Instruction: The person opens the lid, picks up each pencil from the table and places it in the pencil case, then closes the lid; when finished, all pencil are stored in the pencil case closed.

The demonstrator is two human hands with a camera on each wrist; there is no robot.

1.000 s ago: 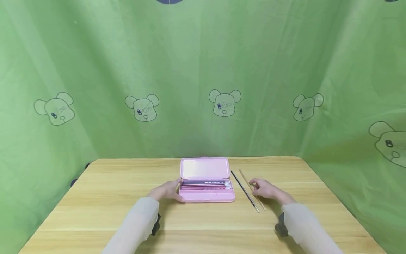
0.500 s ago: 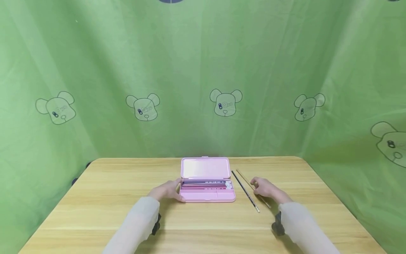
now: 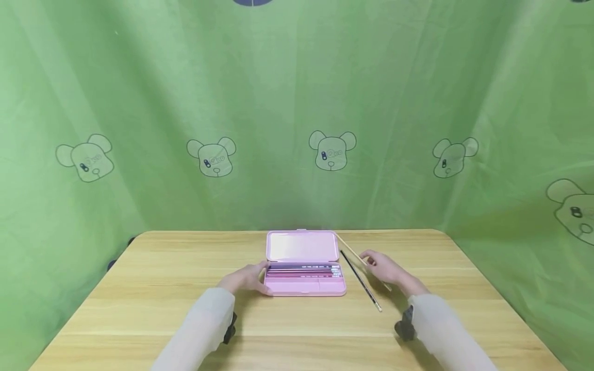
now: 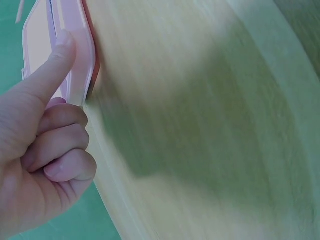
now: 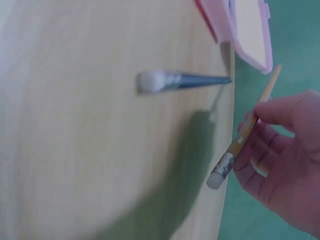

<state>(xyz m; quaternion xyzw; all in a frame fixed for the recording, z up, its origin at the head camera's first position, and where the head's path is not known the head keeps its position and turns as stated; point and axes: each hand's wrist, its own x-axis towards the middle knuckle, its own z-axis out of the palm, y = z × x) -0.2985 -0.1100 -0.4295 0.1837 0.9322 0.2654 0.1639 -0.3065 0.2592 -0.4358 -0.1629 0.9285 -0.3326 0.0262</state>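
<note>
At the left end of an open pink pencil case (image 3: 292, 288), my left hand (image 3: 244, 279) grips the side. The left wrist view shows the thumb (image 4: 54, 65) on the case's edge and the other fingers curled by its corner. Several pencils (image 3: 301, 270) lie in the case's rear compartment, eraser ends to the right. My right hand (image 3: 386, 268) pinches a yellow pencil (image 5: 242, 136) between thumb and fingers, eraser end toward me. A dark pencil (image 3: 359, 279) with a white eraser lies on the table between the case and the right hand.
The wooden table (image 3: 297, 335) ends just behind the case's raised lid (image 3: 301, 246). A green curtain (image 3: 260, 93) with bear heads hangs behind and at both sides.
My right hand has taken up the yellow pencil, which now points further left and away, its far tip near the lid. My left hand and the case have stayed put.
</note>
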